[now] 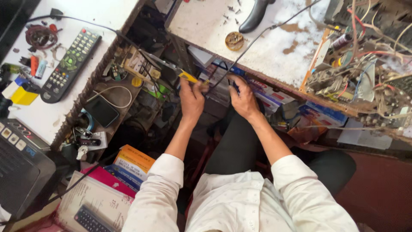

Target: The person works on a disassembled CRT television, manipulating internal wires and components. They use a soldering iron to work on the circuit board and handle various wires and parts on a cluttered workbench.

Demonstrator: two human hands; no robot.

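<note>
Below the bench edge [257, 77], left hand [192, 101] closed on yellow-handled tool [189, 77], right hand [243, 99] pinching black cable [253, 43]

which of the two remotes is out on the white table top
The long black remote with green and grey buttons, lying on the white table at upper left. The other remote rests on a booklet at the bottom.

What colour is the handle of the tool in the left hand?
Yellow. The handle sticks out above the left hand, clearest in the head view.
</note>
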